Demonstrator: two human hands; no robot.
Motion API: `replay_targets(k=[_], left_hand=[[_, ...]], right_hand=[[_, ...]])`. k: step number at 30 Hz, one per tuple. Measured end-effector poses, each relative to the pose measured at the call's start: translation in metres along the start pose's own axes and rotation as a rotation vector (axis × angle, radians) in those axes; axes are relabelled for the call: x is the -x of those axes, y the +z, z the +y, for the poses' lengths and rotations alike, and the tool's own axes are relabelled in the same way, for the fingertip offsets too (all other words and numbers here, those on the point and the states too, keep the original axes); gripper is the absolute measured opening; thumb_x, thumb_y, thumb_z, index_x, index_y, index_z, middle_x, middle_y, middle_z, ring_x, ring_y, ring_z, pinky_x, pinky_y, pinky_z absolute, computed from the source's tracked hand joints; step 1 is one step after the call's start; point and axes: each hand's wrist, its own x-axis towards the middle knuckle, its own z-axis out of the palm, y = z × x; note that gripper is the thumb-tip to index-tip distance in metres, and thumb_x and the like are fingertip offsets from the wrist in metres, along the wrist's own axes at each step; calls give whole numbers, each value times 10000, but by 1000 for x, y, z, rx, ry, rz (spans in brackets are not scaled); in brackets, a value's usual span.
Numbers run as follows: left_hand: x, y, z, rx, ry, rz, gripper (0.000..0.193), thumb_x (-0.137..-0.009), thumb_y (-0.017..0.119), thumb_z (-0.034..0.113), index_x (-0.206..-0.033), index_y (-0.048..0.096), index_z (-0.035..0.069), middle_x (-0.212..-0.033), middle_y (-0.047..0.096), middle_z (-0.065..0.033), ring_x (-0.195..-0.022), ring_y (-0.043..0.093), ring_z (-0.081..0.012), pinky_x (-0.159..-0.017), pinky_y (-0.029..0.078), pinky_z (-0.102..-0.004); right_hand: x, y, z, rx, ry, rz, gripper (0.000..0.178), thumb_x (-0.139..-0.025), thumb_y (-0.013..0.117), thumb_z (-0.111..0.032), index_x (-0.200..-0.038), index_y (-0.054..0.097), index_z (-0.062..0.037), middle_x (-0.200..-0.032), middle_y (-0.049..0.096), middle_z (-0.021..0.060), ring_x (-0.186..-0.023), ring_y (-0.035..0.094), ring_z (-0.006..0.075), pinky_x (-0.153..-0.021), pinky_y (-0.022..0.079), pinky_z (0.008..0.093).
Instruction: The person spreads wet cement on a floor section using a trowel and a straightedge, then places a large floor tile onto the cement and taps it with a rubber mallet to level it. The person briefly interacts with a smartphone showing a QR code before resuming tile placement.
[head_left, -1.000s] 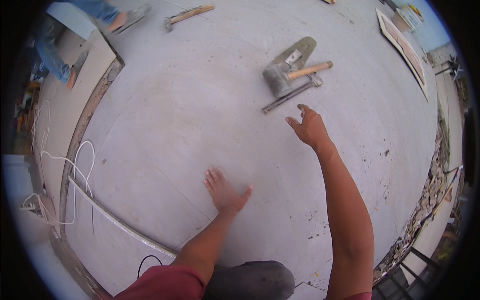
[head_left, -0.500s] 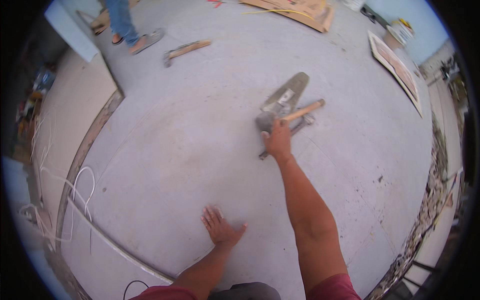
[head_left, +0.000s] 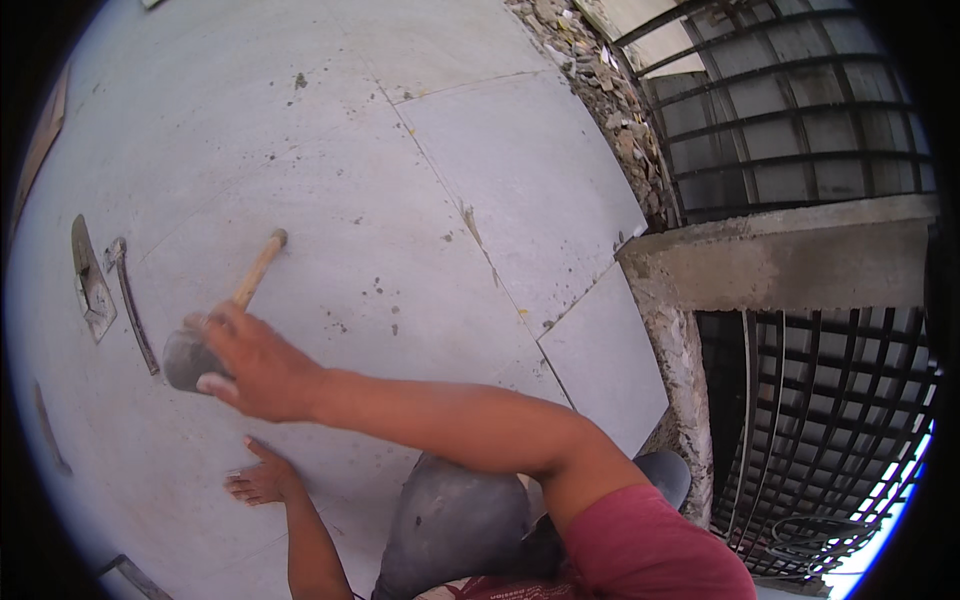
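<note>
My right hand grips a rubber mallet where the handle meets its dark head. The mallet's wooden handle points away over the grey tiled floor. Lower down, my left hand rests on the floor with its fingers spread and nothing in it. To the left of the mallet lie a slim dark-handled tool and a trowel with a long grey blade.
Joints between large tiles run across the floor. A strip of rubble borders it at the upper right. Beyond stand a concrete beam and dark metal grilles. My bent knee is close below my right forearm.
My view has swung to the right, bringing the rubble and grilles in. The mallet, still in my right hand, has moved away from beside the trowel. My left hand remains flat on the floor.
</note>
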Motion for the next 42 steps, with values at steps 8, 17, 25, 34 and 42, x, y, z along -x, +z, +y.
replay_targets(k=[8, 17, 25, 34, 42], left_hand=[[-25, 1, 1, 90, -46, 22, 1110, -864, 313, 837, -1547, 193, -29, -1620, 141, -245, -1502, 128, -406, -1195, 109, -549], [-93, -2, -4, 129, 143, -195, 1048, -879, 273, 820, -1422, 454, -59, -1516, 364, -276, -1452, 259, -415, -1179, 169, -555], [301, -140, 171, 221, 1755, 16, 919, -845, 674, 546, -1414, 383, -114, -1514, 300, -353, -1413, 307, -468, -1148, 276, -528], [636, -259, 161, -803, 2395, 12, 1083, -796, 720, 592, -1565, 180, 56, -1624, 78, -241, -1481, 156, -458, -1086, 323, -658], [706, -170, 120, -681, 2109, -242, 1419, -597, 819, 701, -1590, -25, 142, -1628, -65, -241, -1459, 29, -555, -1049, 333, -704]], right_hand=[[204, -236, -25, -141, 432, 349, 578, -927, 664, -428, -1280, 577, 22, -1202, 623, 240, -1108, 633, 293, -905, 530, 400], [610, -361, -105, -892, 7, 904, 1025, -811, 686, -641, -1522, 280, -23, -1515, 382, 224, -1399, 391, 355, -1140, 346, 486], [722, -292, -21, -866, 295, 1436, 962, -798, 541, -808, -1380, 457, -48, -1256, 574, 168, -1086, 588, 327, -907, 498, 549], [858, -174, -25, -961, 171, 2024, 890, -839, 485, -804, -1327, 464, -60, -964, 621, 129, -765, 622, 264, -732, 538, 468], [925, -143, 29, -1069, 152, 2266, 472, -1006, 543, -450, -1334, 468, -120, -840, 546, 49, -580, 488, 150, -519, 414, 300]])
